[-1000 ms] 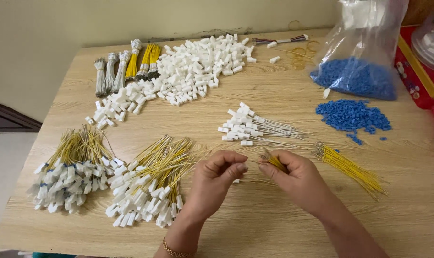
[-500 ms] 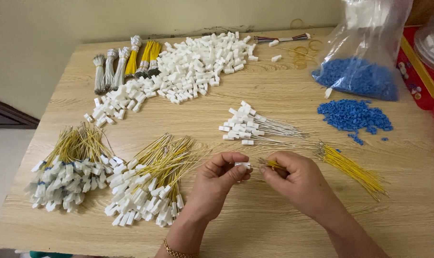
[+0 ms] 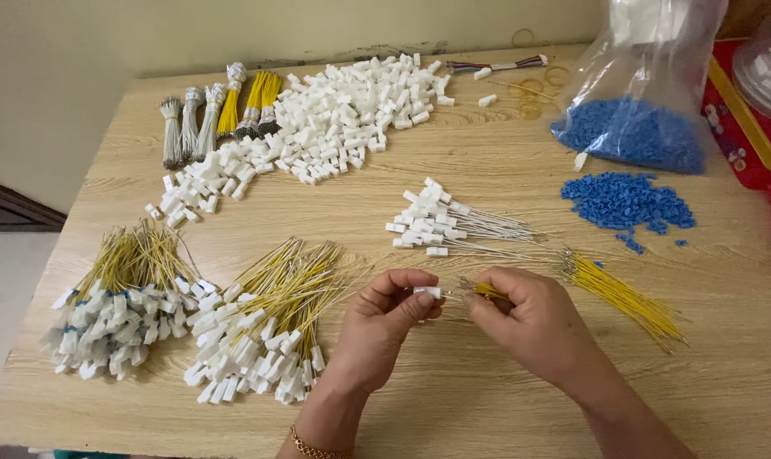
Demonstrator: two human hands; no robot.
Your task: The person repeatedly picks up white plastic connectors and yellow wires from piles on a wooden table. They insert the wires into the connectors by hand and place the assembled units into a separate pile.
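Observation:
My left hand (image 3: 385, 319) pinches a small white plastic connector (image 3: 428, 291) between thumb and forefinger, low in the middle of the wooden table (image 3: 487, 399). My right hand (image 3: 530, 319) is right beside it, gripping a short yellow wire (image 3: 490, 291) whose metal tip points at the connector. The two hands almost touch. A loose bunch of yellow wires (image 3: 623, 293) lies just right of my right hand. Behind the hands lies a small group of white connectors with grey wires (image 3: 445, 223).
Two heaps of yellow-wired white connectors (image 3: 266, 327) (image 3: 118, 297) lie at the left. A big pile of white connectors (image 3: 334, 123) and tied wire bundles (image 3: 215, 110) sit at the back. Blue plastic pieces (image 3: 623, 202) and a clear bag of them (image 3: 636, 127) are at the right, next to a red tray (image 3: 734, 119).
The hands have barely shifted. The white connector and the yellow wire's tip have come a little closer together between my fingers.

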